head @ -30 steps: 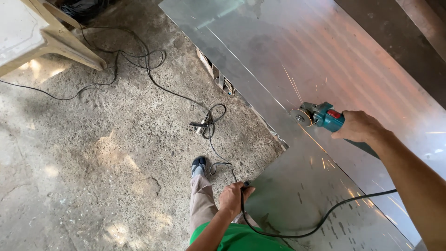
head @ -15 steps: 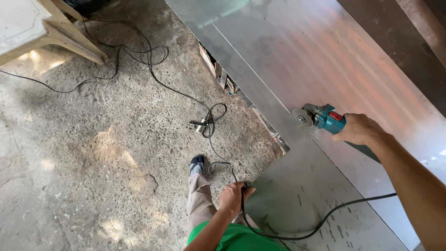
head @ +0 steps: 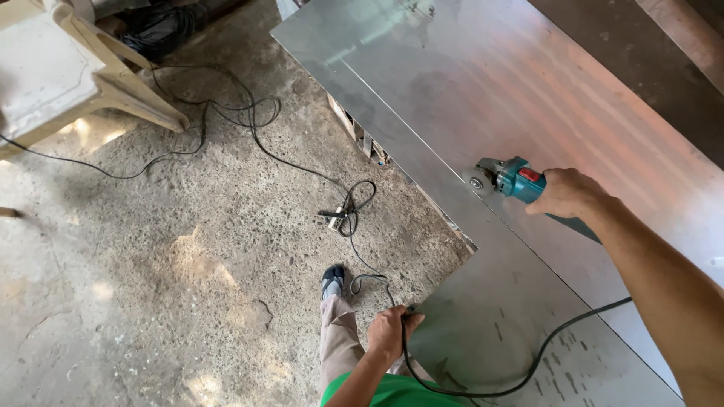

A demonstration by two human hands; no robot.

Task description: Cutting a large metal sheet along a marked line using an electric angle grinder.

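Advanced along the metal sheet [head: 528, 98], the angle grinder [head: 504, 179] sits clamped in the right grip [head: 567, 193]; the left grip [head: 391, 332] is clamped on its black cord [head: 483, 392].

A person seen from above wears a bright green short-sleeved shirt [head: 392, 393], with both forearms bare to the wrist. The left hand [head: 390, 332] and right hand [head: 567, 193] are ungloved, with no watch or rings visible. Light khaki trousers [head: 338, 339] cover one leg, ending at a dark blue-grey shoe [head: 332, 280].
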